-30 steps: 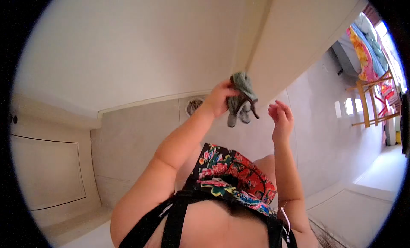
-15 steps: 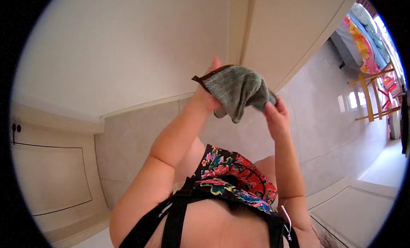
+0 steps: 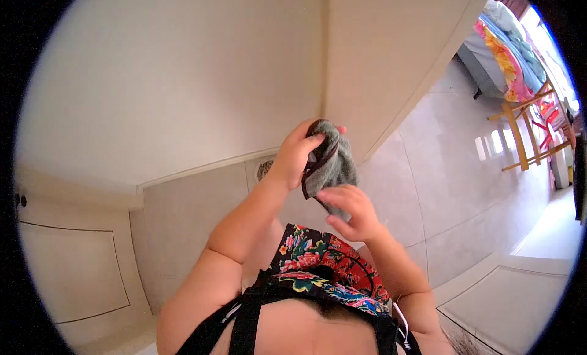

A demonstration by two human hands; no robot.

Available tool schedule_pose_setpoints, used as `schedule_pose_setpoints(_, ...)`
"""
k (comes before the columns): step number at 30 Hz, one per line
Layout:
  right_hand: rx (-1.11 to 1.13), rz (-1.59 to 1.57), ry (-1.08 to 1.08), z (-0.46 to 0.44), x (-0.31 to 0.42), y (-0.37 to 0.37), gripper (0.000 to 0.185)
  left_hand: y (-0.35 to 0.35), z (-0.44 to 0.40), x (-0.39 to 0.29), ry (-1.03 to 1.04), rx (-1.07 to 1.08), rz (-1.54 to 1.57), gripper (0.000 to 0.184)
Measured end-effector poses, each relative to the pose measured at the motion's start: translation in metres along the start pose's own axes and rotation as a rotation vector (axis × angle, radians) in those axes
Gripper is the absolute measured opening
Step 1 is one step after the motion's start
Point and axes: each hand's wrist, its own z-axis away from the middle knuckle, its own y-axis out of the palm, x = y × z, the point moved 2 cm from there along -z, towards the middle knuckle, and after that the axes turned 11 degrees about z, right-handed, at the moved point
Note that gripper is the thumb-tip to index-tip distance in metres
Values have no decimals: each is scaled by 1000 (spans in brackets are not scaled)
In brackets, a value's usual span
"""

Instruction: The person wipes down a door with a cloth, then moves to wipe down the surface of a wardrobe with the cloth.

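Observation:
A grey-green cloth (image 3: pixel 342 165) with a dark brown edge hangs bunched in front of me. My left hand (image 3: pixel 298 152) is closed around its left and upper part, thumb pressed over the folds. Against the lower end of the cloth lies my right hand (image 3: pixel 353 213), fingers stretched to the left and thumb held apart. It touches the cloth without a visible grip. Some fingertips of my left hand show behind the cloth's top.
A pale wall (image 3: pixel 183 68) and its corner stand just ahead. Behind my left wrist, a round patterned object (image 3: pixel 264 168) on the tiled floor (image 3: pixel 189 214) is partly hidden. To the right are a wooden folding stand (image 3: pixel 516 132) and a bed with colourful bedding (image 3: pixel 504 55).
The cloth was spread between both hands and is now bunched in my left hand. My right hand has moved left and down, releasing the corner it pinched.

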Motion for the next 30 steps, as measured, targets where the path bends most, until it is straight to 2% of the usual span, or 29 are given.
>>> schedule_pose_setpoints(2, -54, -385, 282, 29, -19, 16, 35, 11, 8, -4, 26, 10, 18, 25)
schedule_pose_setpoints(3, -65, -377, 274, 26, -26, 17, 35, 14, 10, -9, 116, 122, -117, 25)
schedule_pose_setpoints(4, -285, -740, 596, 26, -40, 16, 35, 20, 15, -10, 207, 230, -250, 26)
schedule_pose_setpoints(5, -506, -1106, 918, 30, -50, 20, 35, 28, 19, -6, 271, 242, -176, 25)
schedule_pose_setpoints(6, -509, -1105, 913, 36, -57, 29, 35, 34, 22, -1, 273, 247, -178, 25)
schedule_pose_setpoints(8, -436, -1485, 1049, 49, -72, 59, 37, 58, 31, 7, 647, 642, -769, 17)
schedule_pose_setpoints(10, -499, -1472, 816, 50, -67, 68, 39, 81, 50, 27, 703, 806, -1119, 16)
schedule_pose_setpoints(11, -549, -1565, 818, 48, -73, 65, 40, 83, 53, 34, 713, 809, -1123, 16)
schedule_pose_setpoints(13, -655, -1757, 828, 37, -80, 55, 41, 89, 58, 42, 702, 977, -1377, 30)
schedule_pose_setpoints(15, -764, -1954, 826, 21, -89, 43, 42, 96, 65, 28, 666, 979, -1414, 36)
schedule_pose_setpoints(16, -923, -1684, 810, 2, -86, 17, 42, 98, 68, 17, 627, 978, -1441, 42)
schedule_pose_setpoints(17, -917, -1304, 714, -14, -95, -9, 39, 95, 68, 10, 581, 991, -1423, 52)
schedule_pose_setpoints(18, -947, -920, 654, -29, -102, -35, 36, 89, 70, 4, 581, 997, -1422, 52)
schedule_pose_setpoints(19, -999, -732, 536, -49, -100, -55, 36, 83, 70, -3, 612, 841, -1462, 52)
schedule_pose_setpoints(20, -1027, -124, 379, -71, -101, -77, 42, 80, 72, -10, 645, 686, -1503, 53)
schedule_pose_setpoints(21, -969, 322, 316, -95, -89, -97, 47, 79, 70, -18, 663, 585, -1525, 52)
schedule_pose_setpoints(22, -904, 554, 297, -114, -92, -103, 45, 76, 69, -21, 659, 591, -1527, 52)
schedule_pose_setpoints(24, -980, 809, 225, -118, -105, -92, 39, 71, 66, -32, 720, 452, -1441, 47)
schedule_pose_setpoints(25, -982, 809, 225, -109, -112, -80, 39, 70, 65, -37, 721, 453, -1442, 47)
schedule_pose_setpoints(27, -944, 837, 317, -82, -128, -53, 35, 67, 62, -51, 875, 325, -1394, 41)
schedule_pose_setpoints(30, -896, 887, 307, -59, -146, -43, 32, 77, 36, -88, 1301, 168, -1358, 41)
